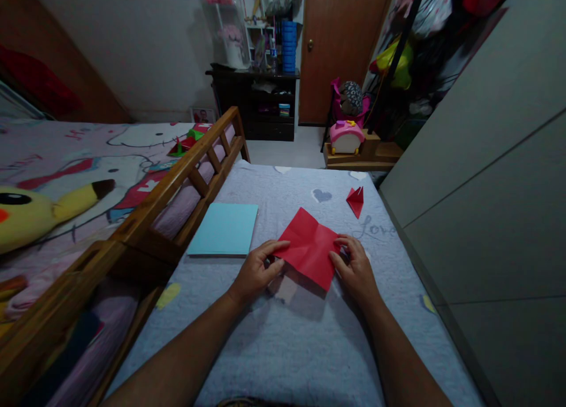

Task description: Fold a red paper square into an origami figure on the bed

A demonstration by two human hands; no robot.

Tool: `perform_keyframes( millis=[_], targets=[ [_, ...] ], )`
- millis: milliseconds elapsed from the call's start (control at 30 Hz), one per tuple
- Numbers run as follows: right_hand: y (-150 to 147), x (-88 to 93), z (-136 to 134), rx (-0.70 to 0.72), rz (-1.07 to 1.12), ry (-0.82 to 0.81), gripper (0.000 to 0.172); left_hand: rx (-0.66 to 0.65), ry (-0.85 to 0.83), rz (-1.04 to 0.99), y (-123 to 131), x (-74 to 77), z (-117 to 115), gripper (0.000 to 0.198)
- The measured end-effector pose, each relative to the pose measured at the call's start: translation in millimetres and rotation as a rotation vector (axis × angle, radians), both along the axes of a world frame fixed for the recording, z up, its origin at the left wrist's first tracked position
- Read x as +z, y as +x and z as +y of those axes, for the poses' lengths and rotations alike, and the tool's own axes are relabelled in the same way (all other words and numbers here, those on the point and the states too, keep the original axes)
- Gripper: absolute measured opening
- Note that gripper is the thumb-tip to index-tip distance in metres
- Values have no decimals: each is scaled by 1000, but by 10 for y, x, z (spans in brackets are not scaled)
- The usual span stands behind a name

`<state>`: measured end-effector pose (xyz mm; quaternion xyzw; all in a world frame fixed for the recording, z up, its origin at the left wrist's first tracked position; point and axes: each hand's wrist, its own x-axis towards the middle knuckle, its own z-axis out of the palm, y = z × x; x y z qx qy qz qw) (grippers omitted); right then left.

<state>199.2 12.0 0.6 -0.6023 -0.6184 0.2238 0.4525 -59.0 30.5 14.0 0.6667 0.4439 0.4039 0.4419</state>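
Note:
A creased red square of paper (309, 246) lies like a diamond on the pale grey bedsheet (283, 348). My left hand (256, 271) pinches its left corner between thumb and fingers. At the right corner my right hand (354, 268) grips the sheet, fingers curled over the edge. The near corner of the paper lifts slightly off the sheet. A small folded red paper piece (356, 200) rests farther back to the right. A stack of light blue paper (224, 229) lies to the left of my left hand.
A wooden bed rail (177, 189) runs along the left, with a cartoon-print bed and a yellow plush (39, 209) beyond it. A grey wardrobe wall (486, 177) borders the right. A dark shelf unit (260, 100), a door and a pink toy (347, 137) stand at the back.

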Motion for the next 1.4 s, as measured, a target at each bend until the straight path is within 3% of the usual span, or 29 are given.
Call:
perform_keyframes(
  millis=[200, 300, 467, 567, 667, 833, 967, 1067, 1267, 1400],
  targets=[
    [-7, -74, 69, -74, 502, -154, 68, 46, -19, -42, 17, 20, 3, 24],
    [-24, 8, 80, -50, 717, -185, 63, 84, -80, -135, 58, -21, -1, 23],
    [-42, 142, 47, 25, 931, -315, 45, 132, -254, -360, 111, -4, 28, 54],
    [-34, 150, 30, 15, 954, -347, 32, 181, -279, -336, 106, 28, 72, 33],
    [-17, 152, 28, 7, 880, -307, 22, 221, -269, -280, 76, 72, 97, 20],
    [16, 212, 8, 33, 502, 28, 2, 200, -115, -244, 29, 210, 45, 15],
    [16, 257, -69, -57, 65, 224, 13, 156, 195, -148, 0, 258, -16, 10],
    [12, 263, -119, -79, -162, 307, 18, 107, 304, -29, -21, 205, -20, 15],
    [29, 175, -117, 165, -397, 301, 33, 9, 309, 157, -53, 10, 72, 28],
    [21, 89, -107, 324, -488, 240, 34, -59, 365, 423, -103, -19, 106, 26]
  ],
)
